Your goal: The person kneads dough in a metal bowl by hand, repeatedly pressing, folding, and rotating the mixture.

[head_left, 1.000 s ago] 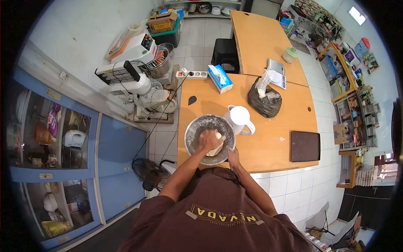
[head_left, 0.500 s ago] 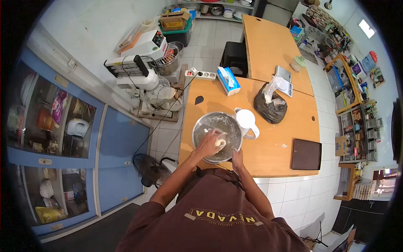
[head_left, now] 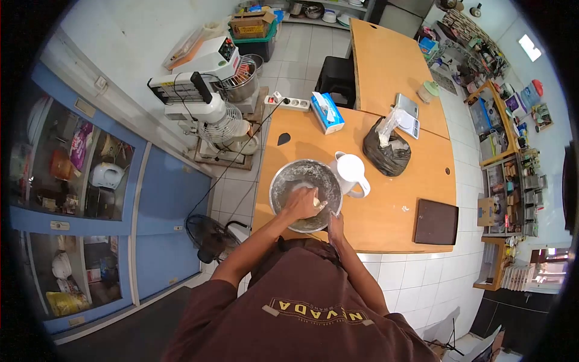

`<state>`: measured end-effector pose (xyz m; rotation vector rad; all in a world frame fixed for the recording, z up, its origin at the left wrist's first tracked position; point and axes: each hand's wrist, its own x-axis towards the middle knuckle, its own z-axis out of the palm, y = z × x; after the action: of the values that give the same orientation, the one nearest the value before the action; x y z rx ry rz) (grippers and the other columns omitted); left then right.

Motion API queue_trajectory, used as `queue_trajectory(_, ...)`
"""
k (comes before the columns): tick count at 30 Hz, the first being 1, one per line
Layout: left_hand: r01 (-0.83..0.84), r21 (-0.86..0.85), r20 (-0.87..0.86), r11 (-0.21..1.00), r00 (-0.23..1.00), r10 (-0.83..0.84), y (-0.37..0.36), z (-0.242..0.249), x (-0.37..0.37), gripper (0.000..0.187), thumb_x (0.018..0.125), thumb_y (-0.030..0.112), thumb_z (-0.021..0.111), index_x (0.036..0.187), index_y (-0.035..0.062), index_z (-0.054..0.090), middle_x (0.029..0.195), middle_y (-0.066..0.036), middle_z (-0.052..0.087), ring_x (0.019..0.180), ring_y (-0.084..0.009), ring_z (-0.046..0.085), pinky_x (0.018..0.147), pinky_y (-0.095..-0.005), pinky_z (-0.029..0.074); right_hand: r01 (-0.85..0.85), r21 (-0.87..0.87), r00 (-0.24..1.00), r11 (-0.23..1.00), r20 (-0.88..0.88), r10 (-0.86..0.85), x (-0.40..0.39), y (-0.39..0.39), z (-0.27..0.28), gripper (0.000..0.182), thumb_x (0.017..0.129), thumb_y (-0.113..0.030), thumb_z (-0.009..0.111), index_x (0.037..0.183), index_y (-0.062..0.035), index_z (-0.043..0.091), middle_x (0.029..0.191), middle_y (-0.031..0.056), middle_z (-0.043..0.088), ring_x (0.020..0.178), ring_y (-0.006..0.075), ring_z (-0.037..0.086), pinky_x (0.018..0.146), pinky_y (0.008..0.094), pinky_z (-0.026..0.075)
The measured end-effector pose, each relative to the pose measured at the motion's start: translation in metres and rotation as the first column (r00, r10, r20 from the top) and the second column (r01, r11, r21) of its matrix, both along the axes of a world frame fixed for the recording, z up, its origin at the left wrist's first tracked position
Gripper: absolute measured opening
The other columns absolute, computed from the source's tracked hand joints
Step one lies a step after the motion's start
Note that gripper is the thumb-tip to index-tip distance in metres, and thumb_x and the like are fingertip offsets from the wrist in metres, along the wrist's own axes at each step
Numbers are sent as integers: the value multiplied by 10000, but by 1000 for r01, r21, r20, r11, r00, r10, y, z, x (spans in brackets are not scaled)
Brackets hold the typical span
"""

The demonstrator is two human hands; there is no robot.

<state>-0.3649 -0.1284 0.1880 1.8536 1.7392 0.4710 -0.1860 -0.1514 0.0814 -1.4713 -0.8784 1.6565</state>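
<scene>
A round metal bowl [head_left: 279, 181], its inner wall smeared with white flour, stands at the near edge of the wooden table. Inside it, my left hand [head_left: 300, 205] is closed over a small lump of pale dough [head_left: 316, 202], which is mostly covered by the fingers. My right hand [head_left: 336, 230] grips the bowl's near right rim, its fingertips partly hidden. Close against the bowl's right side is a white pitcher [head_left: 350, 167] with its handle pointing to the right.
On the table [head_left: 374, 226] are a black plastic bag [head_left: 386, 154], a digital scale [head_left: 409, 117], a tissue pack [head_left: 327, 113], a power strip [head_left: 295, 104] and a dark tray [head_left: 436, 221]. A stand mixer [head_left: 211, 108] and a fan [head_left: 214, 238] stand to the left.
My left hand has closed further over the dough, so less of it shows. My right hand stays on the bowl's rim. The whole view has shifted slightly.
</scene>
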Motion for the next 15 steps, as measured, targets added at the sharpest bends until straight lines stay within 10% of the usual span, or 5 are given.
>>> queue_trajectory(3, -78, 297, -11, 952, 996, 85, 5, -34, 4, 475, 860, 475, 693, 908, 3, 665, 826, -248, 694, 808, -423, 687, 737, -506, 537, -6, 50, 998, 999, 61, 3, -3, -2, 7, 356, 1020, -175, 515, 1302, 35, 570, 1161, 118, 667, 1009, 200, 626, 910, 355, 502)
queue_trajectory(15, -213, 214, 168, 953, 970, 179, 12, -42, 9, 428, 867, 451, 725, 881, 31, 644, 806, -199, 673, 786, -409, 665, 715, -501, 522, 34, 39, 993, 999, 110, -38, 0, -6, 17, 370, 1002, -135, 502, 1324, 41, 546, 1142, 140, 653, 989, 220, 623, 883, 351, 502)
